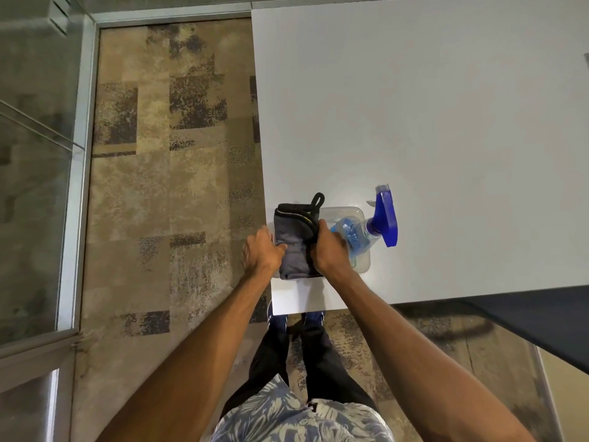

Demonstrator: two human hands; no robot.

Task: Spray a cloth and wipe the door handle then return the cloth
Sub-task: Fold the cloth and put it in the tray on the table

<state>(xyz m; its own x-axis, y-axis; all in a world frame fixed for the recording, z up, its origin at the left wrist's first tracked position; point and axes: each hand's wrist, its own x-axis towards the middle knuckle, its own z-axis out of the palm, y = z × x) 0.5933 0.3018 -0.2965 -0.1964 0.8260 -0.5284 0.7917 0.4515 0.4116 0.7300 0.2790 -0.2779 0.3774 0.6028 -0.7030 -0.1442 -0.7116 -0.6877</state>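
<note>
A folded grey cloth (294, 247) with black trim and a hanging loop lies in a clear plastic bin (345, 212) near the white table's left front corner. My left hand (263, 252) grips the cloth's left edge. On the right edge of the cloth my right hand (330, 247) closes with its fingers over the fold. A clear spray bottle (366, 232) with blue liquid and a blue trigger head lies in the bin just right of my right hand. No door handle is in view.
The white table (430, 122) spreads to the right and far side. Patterned carpet (172, 186) covers the floor on the left. A glass partition with a metal frame (75, 173) runs along the far left. A dark surface (541, 317) sits at the right front.
</note>
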